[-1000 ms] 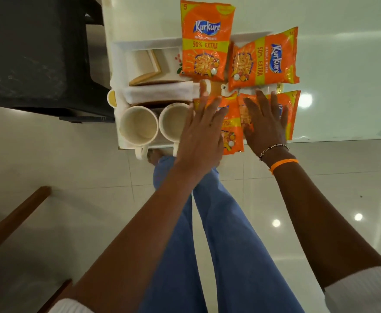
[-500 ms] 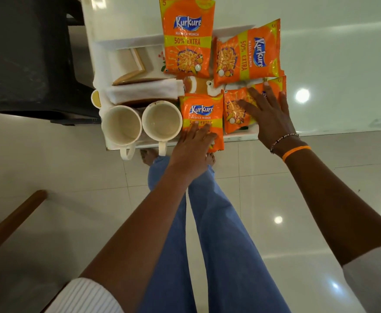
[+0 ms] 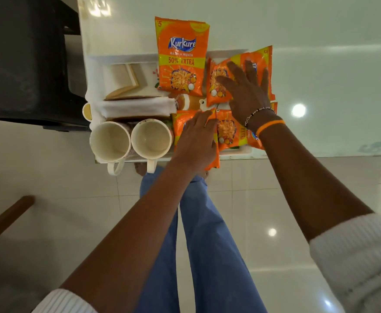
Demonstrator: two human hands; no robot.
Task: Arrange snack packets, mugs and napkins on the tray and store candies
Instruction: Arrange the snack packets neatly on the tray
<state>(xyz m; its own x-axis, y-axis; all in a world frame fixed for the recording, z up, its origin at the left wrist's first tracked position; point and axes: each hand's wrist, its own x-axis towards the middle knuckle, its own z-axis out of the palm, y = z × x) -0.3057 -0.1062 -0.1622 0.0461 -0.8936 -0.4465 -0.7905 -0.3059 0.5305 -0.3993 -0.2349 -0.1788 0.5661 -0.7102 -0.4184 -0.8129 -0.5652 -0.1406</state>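
A white tray (image 3: pixel 126 58) lies on a glass table. Two cream mugs (image 3: pixel 110 141) (image 3: pixel 151 138) stand at its near left, behind them a rolled white napkin (image 3: pixel 137 106) and folded napkins (image 3: pixel 119 80). Several orange Kurkure packets fill the right side. The far left packet (image 3: pixel 181 57) lies uncovered. My right hand (image 3: pixel 246 91) rests flat, fingers spread, on the far right packet (image 3: pixel 219 86). My left hand (image 3: pixel 196 136) lies on the near left packet (image 3: pixel 180 123), which overhangs the tray's front edge. Beside it lies the near right packet (image 3: pixel 229 132).
A small yellow-rimmed thing (image 3: pixel 87 111) pokes out at the tray's left edge. A black chair (image 3: pixel 22 59) stands left of the table. Through the glass I see my legs in blue trousers (image 3: pixel 207 245) and the tiled floor. A wooden chair arm (image 3: pixel 6 218) is at lower left.
My right hand has moved from the near right packet up onto the far right packet. My left hand slid forward over the near left packet.
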